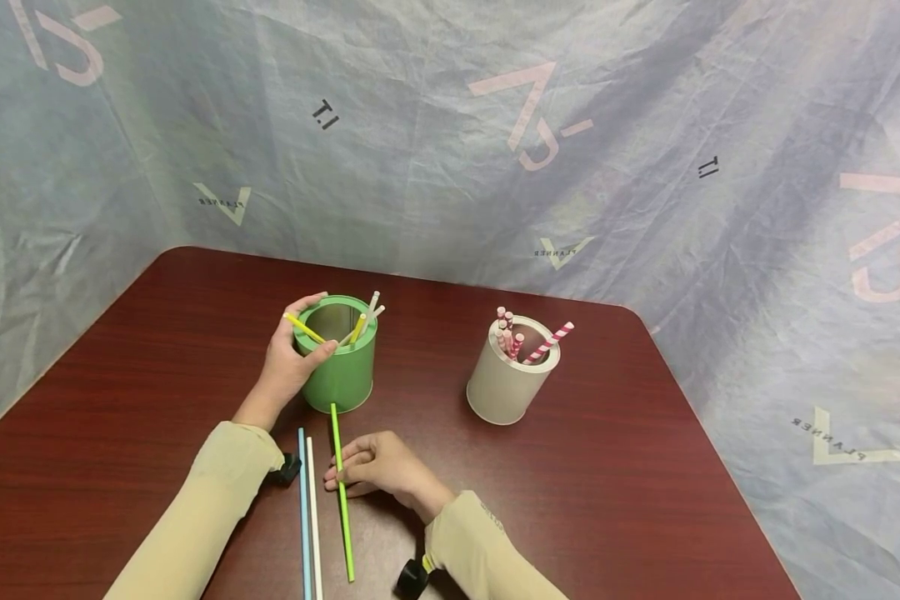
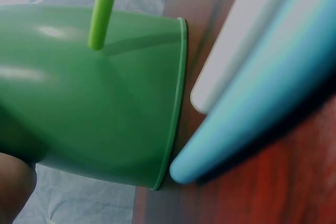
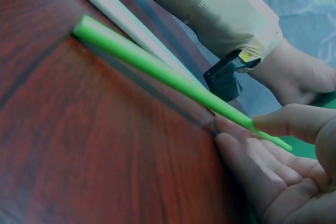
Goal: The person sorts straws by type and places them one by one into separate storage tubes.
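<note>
My left hand [image 1: 285, 362] grips a green can [image 1: 348, 379] near its rim, thumb along the near side and fingers round the far left side. Yellow and white straws [image 1: 306, 328] lean inside the can. A lime green straw [image 1: 346, 525] is pinched between the thumb and fingers of my right hand [image 1: 390, 467]. Its far end overlaps the can's lower wall in the head view; in the right wrist view its near end [image 3: 86, 27] is low over the table. Left of it lie a blue straw [image 1: 304, 517] and a white straw [image 1: 314, 525], side by side.
A cream can [image 1: 501, 387] with red-and-white striped straws [image 1: 551, 342] stands to the right on the dark red table [image 1: 615, 500]. Grey printed cloth [image 1: 420, 167] hangs behind the table and along its sides.
</note>
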Motion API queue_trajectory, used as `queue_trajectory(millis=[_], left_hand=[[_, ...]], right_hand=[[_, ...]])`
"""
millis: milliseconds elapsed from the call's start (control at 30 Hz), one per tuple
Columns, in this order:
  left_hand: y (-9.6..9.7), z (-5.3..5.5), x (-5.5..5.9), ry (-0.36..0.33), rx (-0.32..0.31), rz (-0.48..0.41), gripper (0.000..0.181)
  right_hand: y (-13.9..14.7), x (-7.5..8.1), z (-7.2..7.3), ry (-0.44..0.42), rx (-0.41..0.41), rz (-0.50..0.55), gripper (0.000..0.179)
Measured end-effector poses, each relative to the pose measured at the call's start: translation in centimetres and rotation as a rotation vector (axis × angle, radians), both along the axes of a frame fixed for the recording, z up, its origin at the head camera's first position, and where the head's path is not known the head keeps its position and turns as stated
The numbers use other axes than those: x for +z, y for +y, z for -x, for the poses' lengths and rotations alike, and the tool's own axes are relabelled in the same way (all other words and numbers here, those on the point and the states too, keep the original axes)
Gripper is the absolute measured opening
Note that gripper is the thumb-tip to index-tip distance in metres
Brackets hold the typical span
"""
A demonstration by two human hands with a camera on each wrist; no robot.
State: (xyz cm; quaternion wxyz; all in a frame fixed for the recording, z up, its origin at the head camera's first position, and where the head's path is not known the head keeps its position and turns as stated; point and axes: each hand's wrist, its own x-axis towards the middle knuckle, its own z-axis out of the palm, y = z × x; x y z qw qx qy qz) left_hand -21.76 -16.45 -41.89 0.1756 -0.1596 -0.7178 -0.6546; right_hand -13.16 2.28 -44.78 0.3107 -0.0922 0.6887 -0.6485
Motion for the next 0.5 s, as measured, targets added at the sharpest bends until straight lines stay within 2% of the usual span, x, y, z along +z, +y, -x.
queue_trajectory(millis=[233,500], left_hand=[[0.03,0.04,-0.06,0.016,-0.005,-0.004,0.069],[-0.04,0.12,-0.21,0.011,-0.015,-0.011,0.068]], right_hand=[[0.15,-0.06,-0.39,0.014,0.011,0.071,0.023],[0.15,0.81,-0.63,0.05,0.0,0.104,0.027]])
